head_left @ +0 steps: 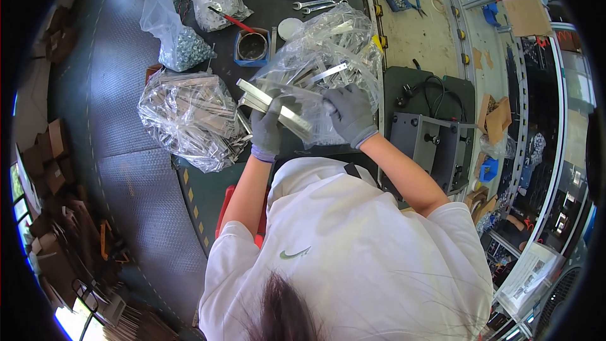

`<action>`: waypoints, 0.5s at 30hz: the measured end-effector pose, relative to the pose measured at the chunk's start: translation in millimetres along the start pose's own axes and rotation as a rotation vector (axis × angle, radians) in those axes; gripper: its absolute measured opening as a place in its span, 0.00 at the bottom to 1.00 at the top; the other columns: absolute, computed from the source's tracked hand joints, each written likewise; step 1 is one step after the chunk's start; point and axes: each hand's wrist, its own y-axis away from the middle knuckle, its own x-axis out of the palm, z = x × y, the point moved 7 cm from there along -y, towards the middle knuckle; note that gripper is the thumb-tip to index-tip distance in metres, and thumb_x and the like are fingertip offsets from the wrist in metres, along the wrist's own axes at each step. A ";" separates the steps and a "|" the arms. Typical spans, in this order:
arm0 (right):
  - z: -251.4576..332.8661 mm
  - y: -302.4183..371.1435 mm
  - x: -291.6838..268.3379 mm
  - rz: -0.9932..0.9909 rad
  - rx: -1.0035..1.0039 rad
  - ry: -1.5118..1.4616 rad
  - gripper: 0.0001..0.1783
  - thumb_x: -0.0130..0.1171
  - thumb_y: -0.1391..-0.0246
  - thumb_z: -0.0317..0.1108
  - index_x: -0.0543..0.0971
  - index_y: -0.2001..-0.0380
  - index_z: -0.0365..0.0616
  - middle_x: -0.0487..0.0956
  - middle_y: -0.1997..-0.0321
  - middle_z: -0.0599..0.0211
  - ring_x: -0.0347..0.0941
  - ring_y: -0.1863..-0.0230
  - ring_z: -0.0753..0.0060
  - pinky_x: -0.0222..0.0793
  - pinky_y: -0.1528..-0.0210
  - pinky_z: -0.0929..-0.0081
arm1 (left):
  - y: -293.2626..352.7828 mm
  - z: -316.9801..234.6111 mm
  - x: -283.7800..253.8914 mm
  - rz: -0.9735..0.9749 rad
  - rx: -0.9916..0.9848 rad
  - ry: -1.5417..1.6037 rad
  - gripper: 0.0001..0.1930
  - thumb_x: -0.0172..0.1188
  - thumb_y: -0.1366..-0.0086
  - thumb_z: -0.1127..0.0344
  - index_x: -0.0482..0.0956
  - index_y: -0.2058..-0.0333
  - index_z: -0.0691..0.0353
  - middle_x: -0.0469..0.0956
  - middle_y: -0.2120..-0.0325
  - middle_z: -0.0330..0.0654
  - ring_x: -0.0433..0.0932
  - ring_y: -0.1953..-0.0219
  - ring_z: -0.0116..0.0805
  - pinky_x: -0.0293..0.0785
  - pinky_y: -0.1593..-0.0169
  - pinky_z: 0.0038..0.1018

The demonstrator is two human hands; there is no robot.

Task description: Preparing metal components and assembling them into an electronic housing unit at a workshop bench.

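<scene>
My left hand, in a grey glove, is closed around several shiny metal bars that slant across in front of it. Beside it, my right hand, also gloved, rests with curled fingers at the near side of a large clear plastic bag. Whether those fingers pinch the film or a piece from inside is hidden. Flat metal strips with holes show in the bag's opening. To the left lies a second clear bag packed with metal strips, its right end close to my left hand.
Behind the bags stand a bag of small bolts, a blue box with a round dark tin, a white lid and wrenches. A grey metal bracket frame stands right of my right arm. Pliers lie far right.
</scene>
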 end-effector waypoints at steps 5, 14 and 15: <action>-22.5 -7.0 -27.1 0.203 0.086 0.185 0.17 0.62 0.57 0.33 0.81 0.60 0.57 0.81 0.63 0.69 0.73 0.55 0.58 0.66 0.54 0.57 | -4.3 13.3 -51.0 0.022 0.040 -0.112 0.20 0.56 0.27 0.54 0.73 0.47 0.65 0.79 0.65 0.39 0.78 0.65 0.26 0.77 0.59 0.25; 27.6 -13.8 14.5 0.406 -0.284 0.194 0.13 0.63 0.54 0.35 0.81 0.62 0.57 0.79 0.60 0.72 0.72 0.53 0.62 0.69 0.51 0.61 | 28.4 62.5 6.7 0.442 -0.135 -0.090 0.25 0.57 0.30 0.73 0.63 0.37 0.65 0.76 0.48 0.43 0.73 0.44 0.31 0.71 0.43 0.31; 26.4 -10.8 18.2 0.406 -0.282 0.192 0.13 0.63 0.54 0.35 0.81 0.62 0.57 0.79 0.60 0.72 0.72 0.53 0.62 0.69 0.51 0.61 | 26.7 66.9 5.8 0.474 -0.131 -0.077 0.27 0.56 0.31 0.75 0.60 0.35 0.64 0.75 0.47 0.42 0.74 0.46 0.30 0.71 0.44 0.29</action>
